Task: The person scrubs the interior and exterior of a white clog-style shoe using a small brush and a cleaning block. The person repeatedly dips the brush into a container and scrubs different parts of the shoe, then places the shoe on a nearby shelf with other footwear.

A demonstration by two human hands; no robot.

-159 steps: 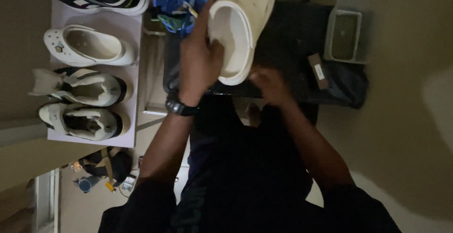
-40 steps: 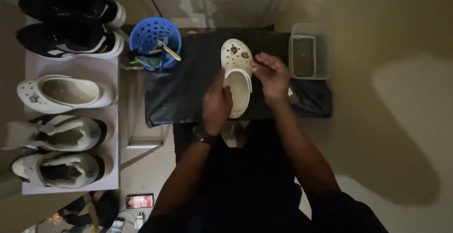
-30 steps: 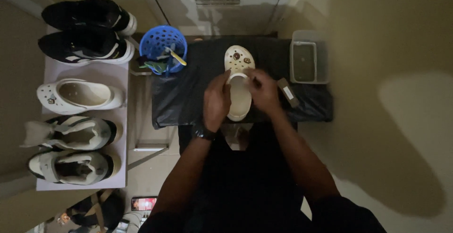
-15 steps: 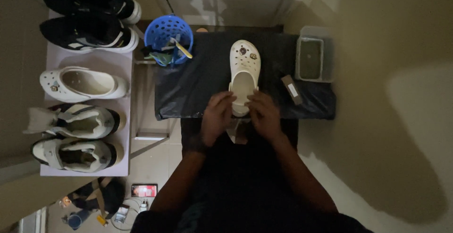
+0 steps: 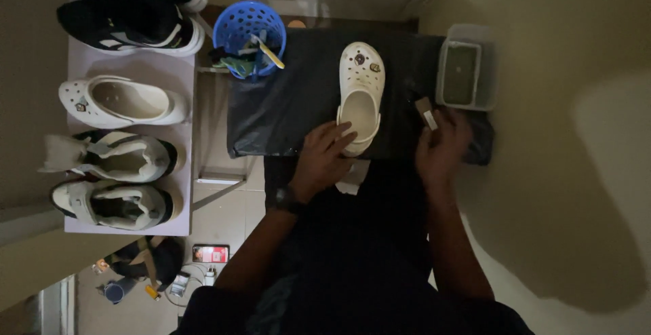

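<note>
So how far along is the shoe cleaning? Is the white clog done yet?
Not finished, it seems. The white clog already lies on the dark mat. The left hand rests at its heel while the right hand reaches the small brush. Other shoes wait on the shelf.

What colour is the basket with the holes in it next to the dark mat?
The basket is bright blue, best seen in the head view.
</note>
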